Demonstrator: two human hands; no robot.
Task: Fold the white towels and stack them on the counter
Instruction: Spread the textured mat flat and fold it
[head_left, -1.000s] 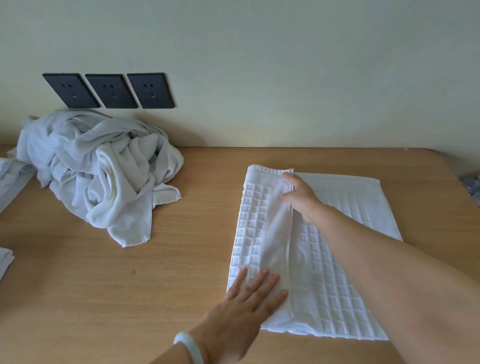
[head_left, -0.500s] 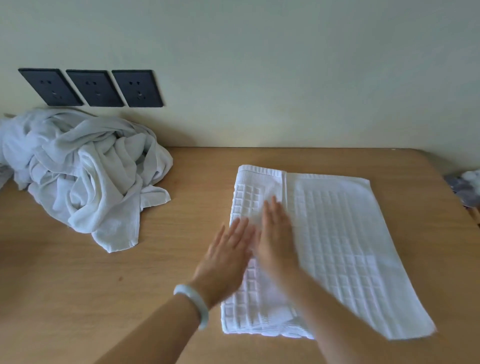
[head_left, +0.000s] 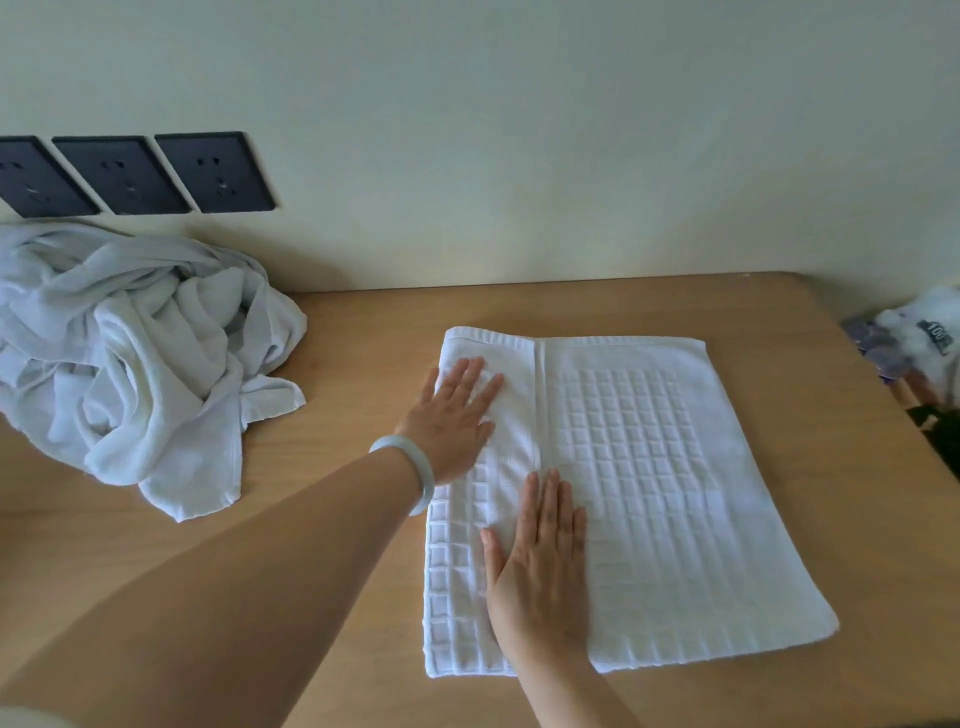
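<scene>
On the counter (head_left: 779, 389) by the wall | pile (head_left: 135, 353) of unfolded towels at left, no stack in view | towel (head_left: 649, 493) flat at centre-right, left strip folded over, long axis seemingly toward the wall, more folds due | hands flat, fingers straight, apart: left hand (head_left: 454, 421), right hand (head_left: 540, 571) press the flap

Landmark: white rectangular waffle-weave towel (head_left: 649, 493), on tan wooden counter (head_left: 337, 545).
Left of towel: crumpled white cloth pile (head_left: 140, 364).
Behind-left of towel: three black square wall sockets (head_left: 124, 176).
</scene>
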